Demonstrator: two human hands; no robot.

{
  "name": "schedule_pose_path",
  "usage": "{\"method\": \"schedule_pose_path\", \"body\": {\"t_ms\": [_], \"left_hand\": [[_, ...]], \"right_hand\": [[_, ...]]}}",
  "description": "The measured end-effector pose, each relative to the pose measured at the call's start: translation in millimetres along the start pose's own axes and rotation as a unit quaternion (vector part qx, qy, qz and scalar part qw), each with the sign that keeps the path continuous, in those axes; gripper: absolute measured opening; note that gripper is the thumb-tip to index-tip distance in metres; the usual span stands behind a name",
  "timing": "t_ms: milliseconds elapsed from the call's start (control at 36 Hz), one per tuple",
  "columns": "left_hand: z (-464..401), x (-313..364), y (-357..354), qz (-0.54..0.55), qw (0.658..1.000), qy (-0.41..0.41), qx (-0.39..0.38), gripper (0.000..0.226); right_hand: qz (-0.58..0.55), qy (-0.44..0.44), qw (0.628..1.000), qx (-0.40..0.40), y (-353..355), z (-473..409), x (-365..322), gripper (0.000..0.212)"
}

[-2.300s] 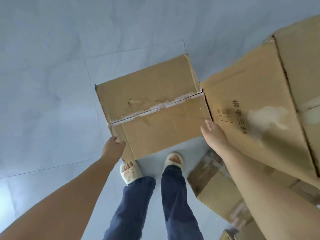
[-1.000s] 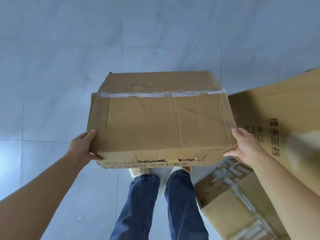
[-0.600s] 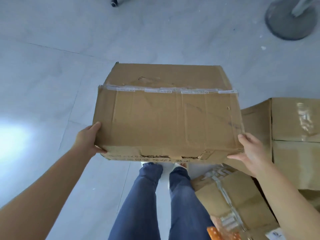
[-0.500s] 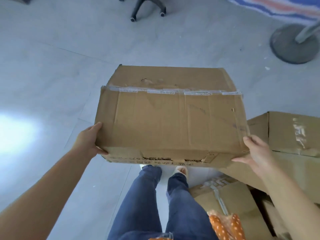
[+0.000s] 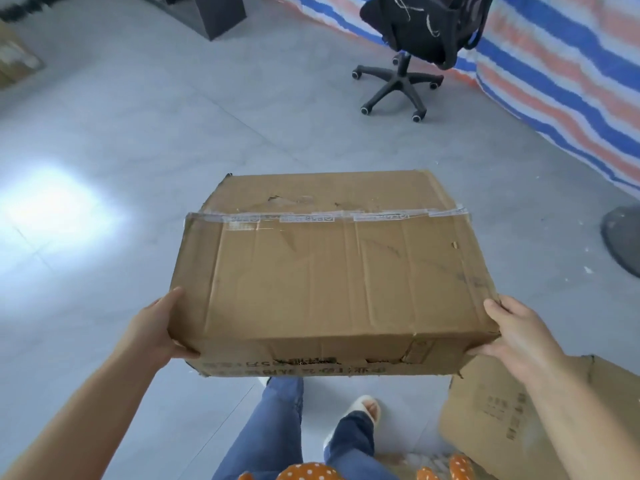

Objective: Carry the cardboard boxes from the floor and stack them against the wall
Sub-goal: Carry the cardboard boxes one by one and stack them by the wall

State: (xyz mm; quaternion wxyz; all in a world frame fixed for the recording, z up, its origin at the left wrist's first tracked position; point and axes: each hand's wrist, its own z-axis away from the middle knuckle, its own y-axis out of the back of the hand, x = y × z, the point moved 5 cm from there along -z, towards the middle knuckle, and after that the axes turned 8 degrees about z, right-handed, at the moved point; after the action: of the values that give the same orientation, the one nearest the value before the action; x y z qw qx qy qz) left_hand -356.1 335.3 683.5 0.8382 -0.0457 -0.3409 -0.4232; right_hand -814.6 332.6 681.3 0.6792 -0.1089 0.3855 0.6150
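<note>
Cardboard box [image 5: 332,271], taped shut along its top seam and creased and torn at the near edge, was up off the floor [image 5: 145,140] and carried level in front of us, above our legs. Our left hand [image 5: 157,327] clasped the near left corner, thumb on the top face and fingers wrapped under the bottom edge; our right hand [image 5: 516,332] gripped the near right corner in the same way. We judged this to be the carrying step: the lift was done and the box was in transit, not yet stacked. A second cardboard box [image 5: 491,420] lay on the floor just beside our right leg, waiting its turn. Ahead stood an office chair [image 5: 412,39] before a striped tarpaulin [image 5: 568,64], and a dark round base [image 5: 623,237] sat at the right edge. No stacking wall showed itself, so the next move called for walking on to it, steering round the chair and keeping the box level.
</note>
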Motion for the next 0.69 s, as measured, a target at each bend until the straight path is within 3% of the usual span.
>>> {"method": "schedule_pose_path", "body": {"t_ms": [389, 528, 694], "left_hand": [[-101.0, 123.8, 115.5, 0.075, 0.996, 0.003, 0.041, 0.043], [-128.5, 153.8, 136.7, 0.12, 0.992, 0.001, 0.046, 0.033], [-165.2, 188.4, 136.0, 0.153, 0.987, 0.007, 0.046, 0.04]], "right_hand": [[0.043, 0.043, 0.995, -0.083, -202.3, -4.8, -119.9, 0.02], [0.072, 0.073, 0.989, -0.108, -256.5, -10.3, -164.8, 0.019], [0.087, 0.1, 0.982, -0.131, -304.6, -32.0, -227.2, 0.021]]}}
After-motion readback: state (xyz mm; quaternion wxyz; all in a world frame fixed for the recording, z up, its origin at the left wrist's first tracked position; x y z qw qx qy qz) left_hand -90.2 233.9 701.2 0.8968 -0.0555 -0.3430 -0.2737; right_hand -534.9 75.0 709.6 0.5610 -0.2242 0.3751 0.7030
